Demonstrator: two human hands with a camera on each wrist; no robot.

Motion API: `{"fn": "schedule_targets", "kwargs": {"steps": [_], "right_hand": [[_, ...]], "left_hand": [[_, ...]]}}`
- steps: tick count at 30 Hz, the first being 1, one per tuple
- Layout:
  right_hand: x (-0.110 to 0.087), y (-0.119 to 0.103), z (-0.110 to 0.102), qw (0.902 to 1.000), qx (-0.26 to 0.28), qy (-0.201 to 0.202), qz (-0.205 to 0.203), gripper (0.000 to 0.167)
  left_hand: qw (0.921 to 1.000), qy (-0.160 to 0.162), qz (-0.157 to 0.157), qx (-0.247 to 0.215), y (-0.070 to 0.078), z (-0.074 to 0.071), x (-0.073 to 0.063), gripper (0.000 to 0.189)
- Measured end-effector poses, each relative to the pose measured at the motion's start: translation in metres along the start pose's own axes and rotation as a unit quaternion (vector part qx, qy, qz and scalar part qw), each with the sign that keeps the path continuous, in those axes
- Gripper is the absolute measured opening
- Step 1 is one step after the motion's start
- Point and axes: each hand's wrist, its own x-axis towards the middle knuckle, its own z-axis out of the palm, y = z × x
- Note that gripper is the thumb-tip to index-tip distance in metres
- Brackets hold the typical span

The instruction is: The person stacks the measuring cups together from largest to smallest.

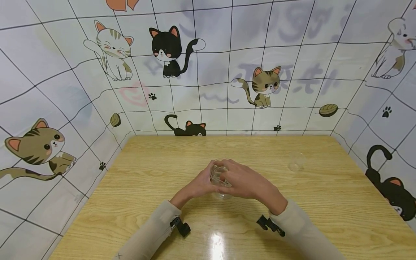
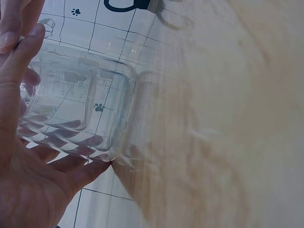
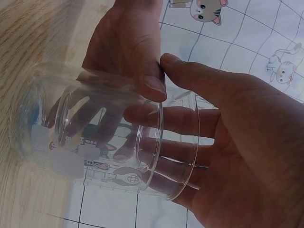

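- Counting two hands on two clear vessels, one nesting inside the other, sitting around the middle of the table [image 1: 156, 155].
- Left hand [image 1: 203, 182]: one, curling its thumb and fingers round the outer glass [image 3: 35, 114], gripping its side; the fingers are showing through the wall.
- Right hand [image 1: 248, 180]: one, curling round the top end, holding the inner glass [image 3: 183, 164] near its rim; its thumb is lying on the near side, its fingers on the far side. The two thumbs are almost meeting.
- Inner glass is standing partly inside the outer one, its rim sticking out past the outer rim.
- Outer glass is pointing its base down at the table; probably resting on it, but the see-through walls are making contact hard to confirm.
- White printed markings [image 3: 71, 159] are showing on the glass; too blurred for reading.
- One more clear round object [image 1: 295, 164] is sitting farther right on the table, well apart from the hands; its type is staying unclear.
- Two pale sleeves [image 1: 152, 231] are covering the forearms, each carrying one black strap [image 1: 180, 226].
- Patterned wall covering [image 1: 214, 72] is surrounding three table sides, showing seven cats and four paw prints in the head view.
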Motion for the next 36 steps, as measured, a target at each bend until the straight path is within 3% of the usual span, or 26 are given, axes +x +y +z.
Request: {"fn": "schedule_targets", "kwargs": {"steps": [36], "right_hand": [[0.0002, -0.0026, 0.0024, 0.999, -0.042, -0.004, -0.013, 0.034]], "left_hand": [[1.0, 0.0, -0.006, -0.002, 0.0014, 0.0019, 0.0, 0.08]]}}
